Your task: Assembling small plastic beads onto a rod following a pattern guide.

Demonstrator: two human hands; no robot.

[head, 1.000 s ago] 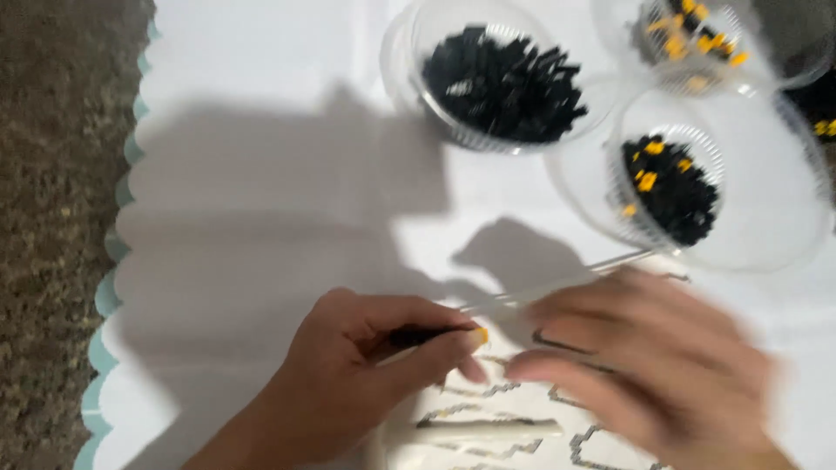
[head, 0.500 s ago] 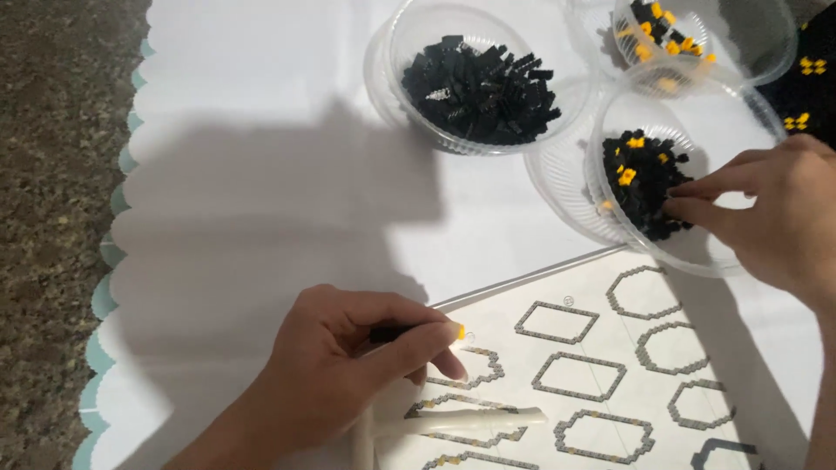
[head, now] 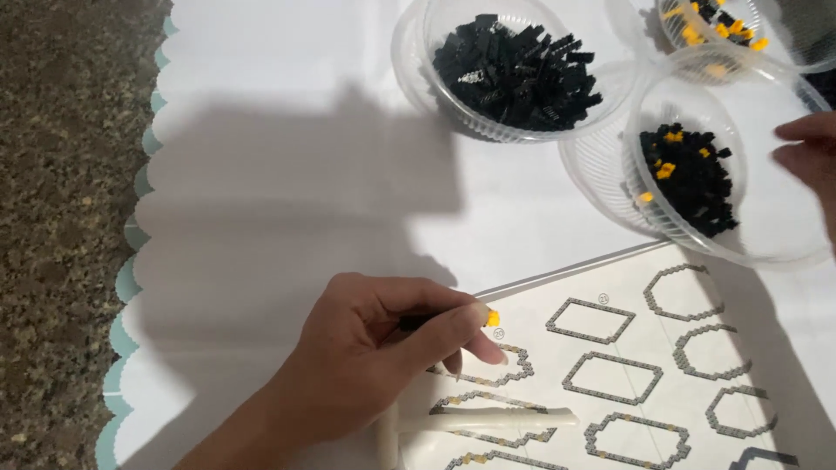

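Near the front edge of the white cloth [head: 287,174], pinching a short black strip [head: 416,321] tight in left hand [head: 374,357], long axis roughly left-right, orange tip pointing right over the pattern sheet [head: 644,344]. Right hand [head: 805,152] now pulled back from the mixed bowl [head: 784,252] to the right edge, so picking looks done; can't tell if holding anything.

We've got speckled, rough-looking stone on the worktop [head: 61,218] at the left, with a smooth matt white cover sheet [head: 279,174] over it. The bowls [head: 766,235] upper right are clear, glossy ribbed plastic holding matt black plastic bits [head: 514,74]. The diagram sheet [head: 627,365] lower right looks like plain matt paper.
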